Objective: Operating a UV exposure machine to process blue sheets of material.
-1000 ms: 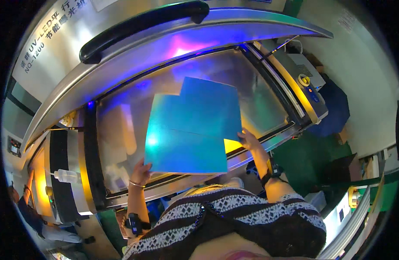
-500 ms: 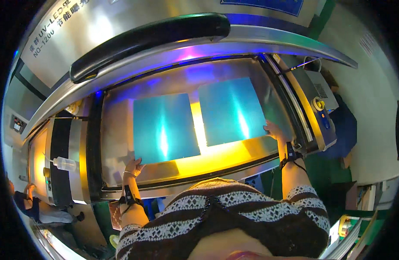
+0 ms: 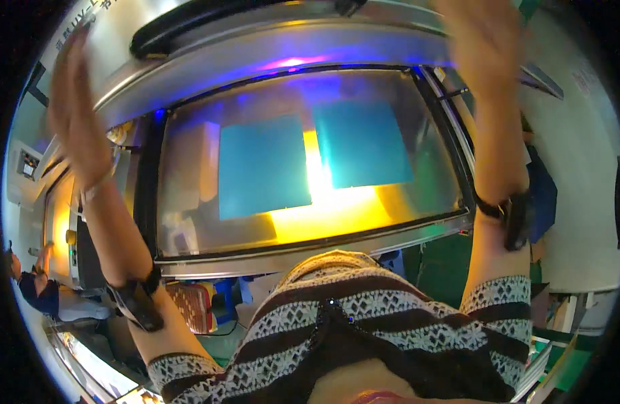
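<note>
Two blue-green sheets, the left sheet (image 3: 264,165) and the right sheet (image 3: 362,145), lie side by side on the flat bed (image 3: 188,236) of a machine with a raised lid (image 3: 384,44). Yellow light glows between and in front of them. My left hand (image 3: 79,124) is raised at the bed's left, blurred, its fingers stretched upward and holding nothing visible. Up at the right, in front of the lid's end, is my right hand (image 3: 483,50); its fingers are smeared and cut by the upper edge. Neither hand touches the sheets.
A long black handle (image 3: 195,27) runs along the lid. A person (image 3: 44,289) is at another lit machine on the far left. Below the bed's front edge sits a reddish-brown basket (image 3: 190,306). A dark blue cloth-like shape (image 3: 542,195) hangs at the right.
Both my hands have left the near corners of the sheets and risen, one to each side of the lid. The sheets, still side by side, appear higher in the view.
</note>
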`<state>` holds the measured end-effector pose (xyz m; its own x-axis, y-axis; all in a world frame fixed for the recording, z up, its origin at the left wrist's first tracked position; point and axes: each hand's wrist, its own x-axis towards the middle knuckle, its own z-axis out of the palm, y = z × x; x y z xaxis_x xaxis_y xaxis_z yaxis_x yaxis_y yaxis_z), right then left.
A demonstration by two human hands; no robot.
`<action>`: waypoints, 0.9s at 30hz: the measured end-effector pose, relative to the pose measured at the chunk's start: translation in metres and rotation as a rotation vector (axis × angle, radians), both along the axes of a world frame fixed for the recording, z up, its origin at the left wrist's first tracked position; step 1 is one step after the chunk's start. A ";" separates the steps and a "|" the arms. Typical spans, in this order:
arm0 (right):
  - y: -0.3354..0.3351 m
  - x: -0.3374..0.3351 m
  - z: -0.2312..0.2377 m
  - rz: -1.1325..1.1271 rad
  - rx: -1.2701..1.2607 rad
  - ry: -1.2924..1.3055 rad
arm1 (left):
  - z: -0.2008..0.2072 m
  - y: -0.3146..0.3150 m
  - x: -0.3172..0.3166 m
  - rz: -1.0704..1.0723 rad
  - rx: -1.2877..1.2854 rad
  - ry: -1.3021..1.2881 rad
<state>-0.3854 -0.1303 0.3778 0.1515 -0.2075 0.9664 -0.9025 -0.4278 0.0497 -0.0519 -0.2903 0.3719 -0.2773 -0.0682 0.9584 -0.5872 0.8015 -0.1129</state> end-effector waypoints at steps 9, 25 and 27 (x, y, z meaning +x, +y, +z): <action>-0.033 0.069 -0.039 0.198 0.476 -0.080 | -0.006 0.039 -0.057 -0.163 0.938 -0.385; 0.079 0.175 -0.344 0.369 1.488 0.164 | -0.377 0.038 -0.074 0.154 1.492 -1.215; 0.114 0.189 -0.393 0.362 1.546 0.168 | -0.410 0.088 -0.063 0.222 1.450 -1.266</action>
